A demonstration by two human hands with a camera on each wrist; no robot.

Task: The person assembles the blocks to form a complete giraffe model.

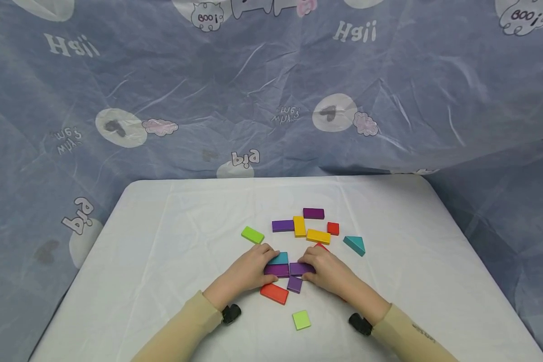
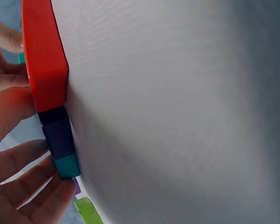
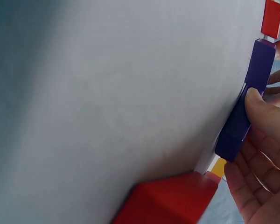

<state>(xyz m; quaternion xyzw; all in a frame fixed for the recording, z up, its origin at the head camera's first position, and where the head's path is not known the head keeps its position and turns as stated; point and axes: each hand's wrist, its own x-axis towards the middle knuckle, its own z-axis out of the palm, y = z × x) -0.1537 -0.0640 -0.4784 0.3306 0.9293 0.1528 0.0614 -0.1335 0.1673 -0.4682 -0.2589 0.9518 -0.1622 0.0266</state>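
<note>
Near the middle of the table, my left hand (image 1: 255, 264) pinches a purple block (image 1: 276, 271) and a teal block (image 1: 278, 258) together, thumb on the near side and fingers on the far side. My right hand (image 1: 328, 269) grips a violet rectangular block (image 1: 300, 269) that lies end-on against the purple one. The right wrist view shows the thumb on this violet block (image 3: 237, 121). A small violet block (image 1: 294, 284) sits just in front of the pair. Close to the left thumb lies a red block (image 1: 274, 293). Another red piece (image 1: 322, 247) is mostly hidden behind the right hand.
Beyond the hands lie two yellow blocks (image 1: 318, 236), a violet block (image 1: 282, 226), a purple block (image 1: 313, 213) and a small red block (image 1: 333, 229). A teal triangle (image 1: 354, 245) is at the right, a green block (image 1: 252, 235) at the left, a green square (image 1: 301, 320) in front.
</note>
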